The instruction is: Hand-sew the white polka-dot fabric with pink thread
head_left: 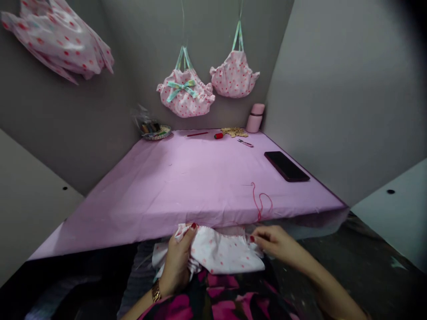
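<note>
Head view: left hand (178, 260) and right hand (275, 241) pinch dotted cloth (228, 251), likely soft and light, best held by its edges.

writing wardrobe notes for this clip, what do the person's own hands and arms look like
The left hand and right hand show red-painted nails. The left also wears a gold-coloured, metallic-looking band, watch or bracelet unclear. No sleeve reaches either hand.
</note>
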Tool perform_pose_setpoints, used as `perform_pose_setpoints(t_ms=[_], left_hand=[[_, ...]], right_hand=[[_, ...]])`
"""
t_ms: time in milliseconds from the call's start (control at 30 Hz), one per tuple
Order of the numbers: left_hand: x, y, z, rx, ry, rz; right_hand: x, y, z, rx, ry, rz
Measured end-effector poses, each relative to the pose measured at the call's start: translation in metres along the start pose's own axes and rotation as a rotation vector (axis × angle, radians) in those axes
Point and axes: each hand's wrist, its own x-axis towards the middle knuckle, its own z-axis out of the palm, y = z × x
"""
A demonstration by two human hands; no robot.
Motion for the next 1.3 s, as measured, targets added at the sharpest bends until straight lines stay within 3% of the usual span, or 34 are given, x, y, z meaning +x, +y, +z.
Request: perform_pose_setpoints(t_ms=[100,233,433,600,767,967,1167,1300], left_hand=[[0.000,-0.002,0.002,-0.009,-0.014,-0.005],[-0.001,0.000,0.005,-0.014,0.003,-0.004],[-0.002,0.001,0.005,-0.008,0.000,0.003],[-0.003,0.000,0.006,-0.019,-0.011,0.018],[-0.001,0.000,0.004,-0.031,0.047,0.030],[0.003,-0.005,-0.003,-0.042,0.112,0.097],[-0.001,-0.007,0.001,0.074,-0.028,0.066],[-0.002,-0.007,0.004,0.083,-0.117,0.016]], right_hand=[[-0.006,0.013,0.025,0.000,-0.003,0.040],[0.007,0.015,0.048,-0.003,0.024,0.050],[0.003,0.014,0.042,0.052,0.078,0.022],[0.003,0.012,0.042,0.117,-0.029,0.011],[0.006,0.018,0.048,0.173,-0.032,0.021],[-0.006,0.023,0.027,0.320,-0.007,0.079],[-0.018,0.026,-0.011,0.309,0.025,0.100],[-0.020,0.038,-0.018,0.254,0.056,0.111]])
